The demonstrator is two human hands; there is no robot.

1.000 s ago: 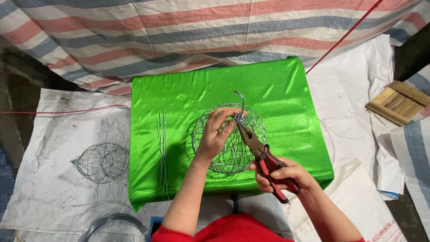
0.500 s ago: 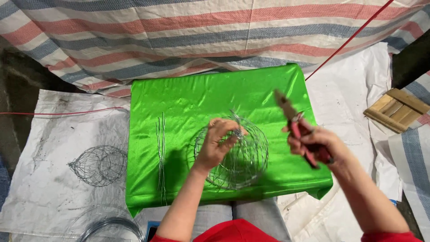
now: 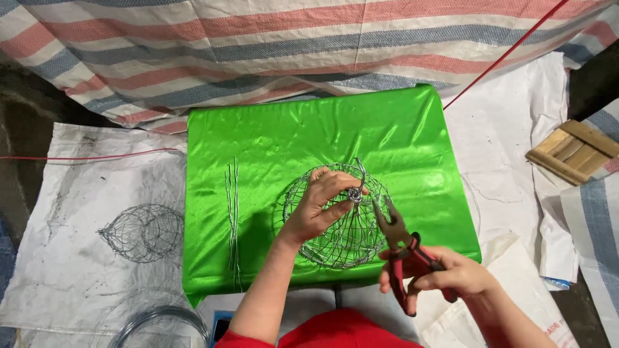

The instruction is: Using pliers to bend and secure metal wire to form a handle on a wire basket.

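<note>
A person works a round wire basket frame [image 3: 338, 219] on a green-covered table [image 3: 290, 142], pliers in the other hand.

The left hand [image 3: 319, 203] grips the frame's top, fingers pinched around the twisted wire knot where the ribs meet. The right hand [image 3: 445, 274] is clenched on the red handles of the pliers [image 3: 400, 248], whose nose points up toward that knot, just beside the frame. Straight cut wires [image 3: 232, 212] lie left of the frame; a finished wire basket [image 3: 142, 232] rests on the white sack [image 3: 77, 193] beyond the table.
</note>
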